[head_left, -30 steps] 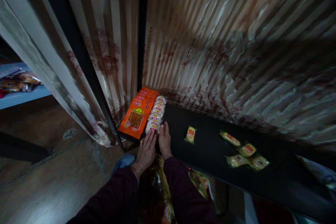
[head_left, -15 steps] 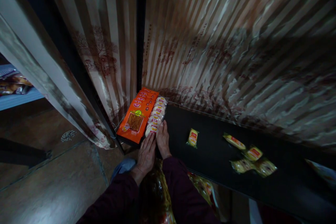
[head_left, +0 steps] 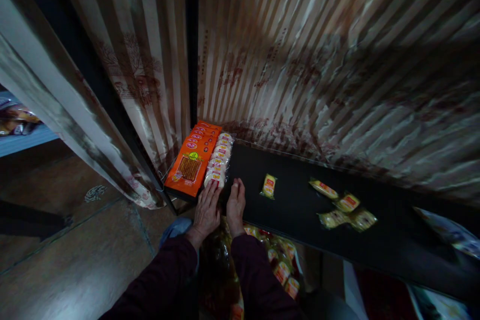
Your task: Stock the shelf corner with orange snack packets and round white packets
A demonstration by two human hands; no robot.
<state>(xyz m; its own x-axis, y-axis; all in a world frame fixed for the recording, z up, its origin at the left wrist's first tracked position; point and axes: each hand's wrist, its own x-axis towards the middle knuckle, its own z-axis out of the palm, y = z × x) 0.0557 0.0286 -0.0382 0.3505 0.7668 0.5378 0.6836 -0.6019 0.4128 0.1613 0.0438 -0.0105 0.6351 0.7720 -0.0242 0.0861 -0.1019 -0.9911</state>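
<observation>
A row of white snacks in clear wrappers lies at the left end of the black shelf, overlapping from back to front. My left hand rests its outstretched fingertips against the front of this row. My right hand hovers just right of the row, fingers extended, a small gap from the packs, holding nothing. Beside the row, on its left, are overlapping orange snack packets. A single yellow-wrapped snack lies to the right of my right hand.
Several more yellow-wrapped snacks lie farther right on the shelf. Below its front edge sits a bag of similar snacks. A pleated curtain hangs behind, and a dark post rises at the corner. A blue-white packet lies at far right.
My right hand has come away from the white snack row and moved slightly right. My left hand stays at the front of the row. The view has shifted a little.
</observation>
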